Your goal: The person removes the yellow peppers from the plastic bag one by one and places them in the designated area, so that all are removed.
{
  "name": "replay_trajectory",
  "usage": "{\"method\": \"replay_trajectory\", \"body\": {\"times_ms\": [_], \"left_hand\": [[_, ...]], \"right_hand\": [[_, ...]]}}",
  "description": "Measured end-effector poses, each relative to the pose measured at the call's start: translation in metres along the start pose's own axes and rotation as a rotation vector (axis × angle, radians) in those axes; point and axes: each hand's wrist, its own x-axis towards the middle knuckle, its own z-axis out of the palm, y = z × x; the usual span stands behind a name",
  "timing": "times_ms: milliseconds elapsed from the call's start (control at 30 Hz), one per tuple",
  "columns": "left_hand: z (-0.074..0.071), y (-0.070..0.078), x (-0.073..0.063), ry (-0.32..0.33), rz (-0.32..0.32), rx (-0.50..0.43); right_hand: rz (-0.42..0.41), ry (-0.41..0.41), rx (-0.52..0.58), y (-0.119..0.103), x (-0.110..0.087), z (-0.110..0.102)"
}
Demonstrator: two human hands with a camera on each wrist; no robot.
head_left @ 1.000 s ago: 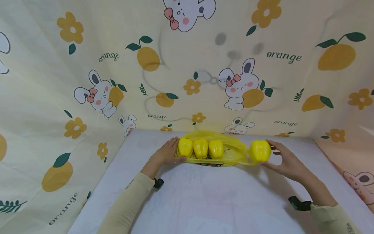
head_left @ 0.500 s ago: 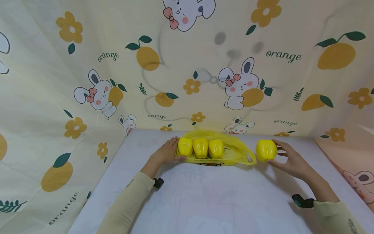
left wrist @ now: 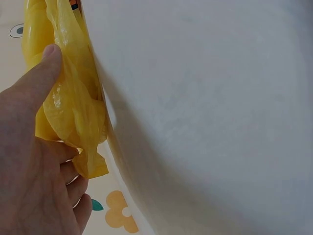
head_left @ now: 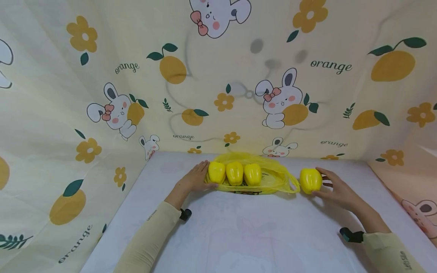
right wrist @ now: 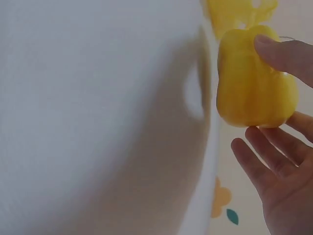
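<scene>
Three yellow bell peppers point(head_left: 234, 173) stand in a row within the outline of a thin yellow plastic bag point(head_left: 273, 185) near the back of the table. At the bag's left end, my left hand point(head_left: 194, 178) holds it, thumb in front and fingers behind; crumpled film point(left wrist: 73, 107) shows between them in the left wrist view. Right of the bag's loop handle, my right hand point(head_left: 338, 191) grips another yellow bell pepper point(head_left: 310, 181) between thumb and fingers. That pepper point(right wrist: 257, 81) is upright, with the thumb across its front in the right wrist view.
A white table point(head_left: 239, 235) spreads in front of the bag. Behind and on both sides hangs a cream cloth point(head_left: 211, 76) printed with rabbits, oranges and flowers. Each wrist wears a small black device point(head_left: 351, 235).
The right hand has moved the single pepper right, away from the bag's handle, then slightly down toward the table. The left hand, the bag and its three peppers stay in place.
</scene>
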Motion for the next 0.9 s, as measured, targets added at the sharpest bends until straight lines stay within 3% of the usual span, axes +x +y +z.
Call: {"method": "replay_trajectory", "body": {"times_ms": [733, 900], "left_hand": [[-0.0009, 0.002, -0.0055, 0.025, 0.005, 0.002], [-0.0015, 0.0033, -0.0064, 0.024, 0.004, -0.001]], "right_hand": [[0.062, -0.069, 0.04, -0.0035, 0.0086, 0.0105], [0.04, -0.063, 0.037, -0.0056, 0.0073, 0.0089]]}}
